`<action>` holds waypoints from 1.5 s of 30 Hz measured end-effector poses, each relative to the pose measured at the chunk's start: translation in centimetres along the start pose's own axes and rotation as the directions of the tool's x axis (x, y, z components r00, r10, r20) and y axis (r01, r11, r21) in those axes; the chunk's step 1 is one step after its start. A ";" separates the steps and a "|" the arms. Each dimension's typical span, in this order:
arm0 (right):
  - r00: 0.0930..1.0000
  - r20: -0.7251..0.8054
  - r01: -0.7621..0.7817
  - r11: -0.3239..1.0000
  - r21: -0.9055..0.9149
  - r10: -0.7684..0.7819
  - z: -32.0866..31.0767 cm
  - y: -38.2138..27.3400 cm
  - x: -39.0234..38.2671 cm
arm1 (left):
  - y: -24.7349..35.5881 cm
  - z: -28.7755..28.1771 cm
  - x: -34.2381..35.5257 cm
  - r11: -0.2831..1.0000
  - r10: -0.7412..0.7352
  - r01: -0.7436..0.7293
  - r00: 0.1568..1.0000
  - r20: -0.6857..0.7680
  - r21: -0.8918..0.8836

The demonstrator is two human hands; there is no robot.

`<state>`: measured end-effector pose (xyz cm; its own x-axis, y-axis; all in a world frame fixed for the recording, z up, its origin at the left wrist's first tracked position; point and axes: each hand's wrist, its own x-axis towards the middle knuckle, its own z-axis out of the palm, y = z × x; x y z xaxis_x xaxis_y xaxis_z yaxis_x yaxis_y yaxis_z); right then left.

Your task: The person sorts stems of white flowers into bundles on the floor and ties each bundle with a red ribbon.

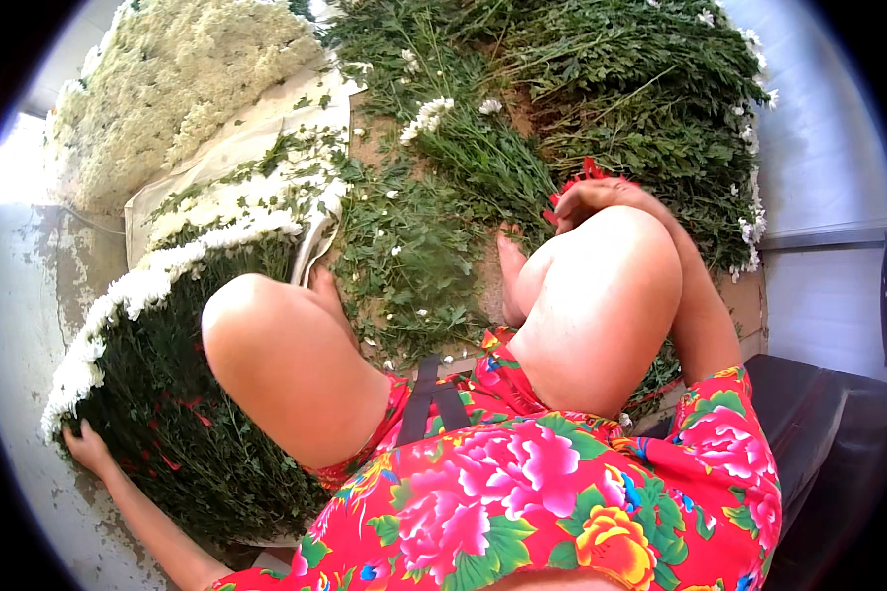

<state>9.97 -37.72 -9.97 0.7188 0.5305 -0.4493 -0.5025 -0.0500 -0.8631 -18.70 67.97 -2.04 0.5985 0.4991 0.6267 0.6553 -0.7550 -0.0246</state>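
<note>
Nr: L hand (90, 451) at outer edge of white-flower stack (172, 374), lower L, fingers part spread; can't tell if gripping. Farther: R hand (601, 197), partly behind knee (621, 246), curled by red strips (589, 169); can't tell grip. Beyond: leafy bundle (498, 153); prob. light, springy, fragile-headed; best held mid-stem.

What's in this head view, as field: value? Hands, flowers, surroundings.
left hand: at the edge of a flower stack, by its white blooms; grip unclear
right hand: at red strips; grip partly hidden
nearest right hand: leafy bundle, stems toward the hand
upper left: large heap of white flowers
upper right: pile of leafy stems, white blooms along its right edge
between the feet: scattered green leaves
</note>
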 end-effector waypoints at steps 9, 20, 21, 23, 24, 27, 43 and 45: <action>0.866 -0.445 -0.174 0.694 -0.698 -0.230 -8.2 12.7 11.5 | 65.9 -6.5 -3.9 0.497 0.799 -0.108 0.444 0.406 -0.861; 0.715 -0.609 -0.347 0.583 -0.735 -0.342 -14.1 20.1 19.7 | 92.2 7.8 -28.4 0.527 0.849 0.407 -0.271 0.453 -0.746; 0.647 -0.620 -0.309 0.591 -0.745 -0.443 -12.7 18.7 19.0 | 91.9 8.7 -29.9 0.544 0.827 0.544 -0.214 0.520 -0.639; 0.573 -0.599 -0.249 0.577 -0.778 -0.559 -10.3 15.7 17.2 | 91.5 9.0 -32.8 0.484 0.748 0.780 -0.133 0.650 -0.397; 0.582 -0.569 -0.219 0.562 -0.798 -0.581 -9.1 14.4 16.6 | 91.5 9.2 -34.3 0.379 0.755 0.846 -0.047 0.654 -0.376; 0.746 -0.422 -0.081 0.560 -0.825 -0.515 -6.1 13.4 16.5 | 93.1 7.9 -36.2 -0.002 0.737 0.954 0.203 0.645 -0.298; 0.788 -0.587 -0.133 0.880 -0.456 -0.185 -8.6 14.1 22.2 | 84.5 17.6 -32.2 -0.243 0.411 0.965 0.015 0.911 0.094; 0.788 -0.609 -0.083 0.963 -0.257 -0.094 -9.1 13.9 22.0 | 84.7 17.6 -32.0 -0.269 0.443 0.959 0.044 0.895 0.086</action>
<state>23.15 -34.44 -33.94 0.9059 -0.0922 -0.4132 -0.4205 -0.3097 -0.8528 25.77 -4.47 -37.95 0.7291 0.0684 -0.6809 0.4377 0.7183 0.5408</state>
